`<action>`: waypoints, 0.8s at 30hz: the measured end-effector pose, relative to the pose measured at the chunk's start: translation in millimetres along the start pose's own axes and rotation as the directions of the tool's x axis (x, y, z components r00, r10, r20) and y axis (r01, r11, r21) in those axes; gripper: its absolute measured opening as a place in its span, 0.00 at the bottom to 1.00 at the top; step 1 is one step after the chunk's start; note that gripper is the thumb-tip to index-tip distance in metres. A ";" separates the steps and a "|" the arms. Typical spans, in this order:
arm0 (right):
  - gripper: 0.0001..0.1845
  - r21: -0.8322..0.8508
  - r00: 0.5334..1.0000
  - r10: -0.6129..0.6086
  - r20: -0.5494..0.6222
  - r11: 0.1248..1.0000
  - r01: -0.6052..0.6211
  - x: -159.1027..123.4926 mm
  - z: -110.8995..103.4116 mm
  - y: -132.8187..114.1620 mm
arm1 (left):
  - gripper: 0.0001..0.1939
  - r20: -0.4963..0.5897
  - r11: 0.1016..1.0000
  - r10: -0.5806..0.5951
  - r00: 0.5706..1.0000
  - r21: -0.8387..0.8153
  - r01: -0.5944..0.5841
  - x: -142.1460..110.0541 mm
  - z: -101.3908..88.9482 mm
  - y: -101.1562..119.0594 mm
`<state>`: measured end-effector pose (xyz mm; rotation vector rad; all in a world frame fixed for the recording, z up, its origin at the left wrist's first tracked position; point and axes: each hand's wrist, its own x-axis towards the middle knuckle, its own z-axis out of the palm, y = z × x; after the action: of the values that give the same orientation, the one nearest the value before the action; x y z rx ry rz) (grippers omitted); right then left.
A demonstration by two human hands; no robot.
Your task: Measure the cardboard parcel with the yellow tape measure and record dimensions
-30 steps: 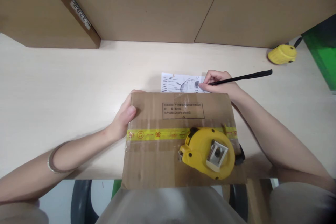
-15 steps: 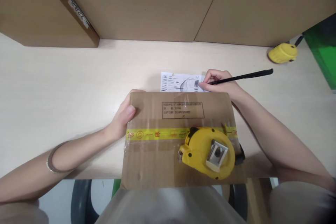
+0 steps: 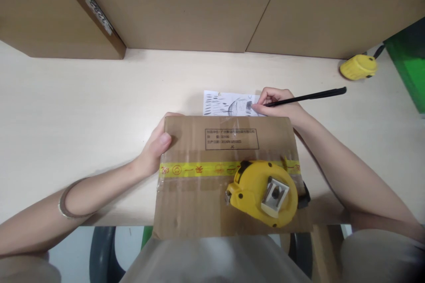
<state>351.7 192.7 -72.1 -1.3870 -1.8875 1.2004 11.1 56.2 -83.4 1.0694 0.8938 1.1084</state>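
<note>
A taped cardboard box (image 3: 199,194) lies in front of me at the table's near edge. My left hand (image 3: 154,148) grips its left side, thumb on top. On the box rests a yellow tape measure (image 3: 262,192). Just beyond the box lies a white paper slip (image 3: 222,104) covered in pen marks. My right hand (image 3: 277,101) is closed on a black pen (image 3: 307,96), whose tip touches the slip's right end.
Large cardboard boxes (image 3: 186,6) line the back of the pale wooden table (image 3: 83,97). A second yellow tape measure (image 3: 358,67) sits at the far right, beside a green bin (image 3: 408,64). A chair base shows below the table edge.
</note>
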 end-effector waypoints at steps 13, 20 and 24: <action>0.17 -0.006 1.000 -0.021 -0.015 1.000 0.021 1.7 0.4 1.3 | 0.33 0.026 0.999 0.043 0.999 -0.021 -0.042 1.3 -3.1 -6.2; 0.19 -0.009 0.999 -0.033 -0.009 0.999 0.033 1.2 0.3 0.6 | 0.34 0.039 0.998 0.059 0.997 0.000 -0.059 1.4 -4.8 -7.7; 0.20 -0.005 0.999 -0.034 -0.015 0.999 0.034 1.3 -0.1 2.0 | 0.34 0.025 0.999 0.037 0.999 0.006 -0.038 0.6 -4.7 -7.0</action>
<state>352.3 194.1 -74.0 -1.3576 -1.8964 1.1669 8.5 57.0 -91.4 1.1073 0.8615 1.1216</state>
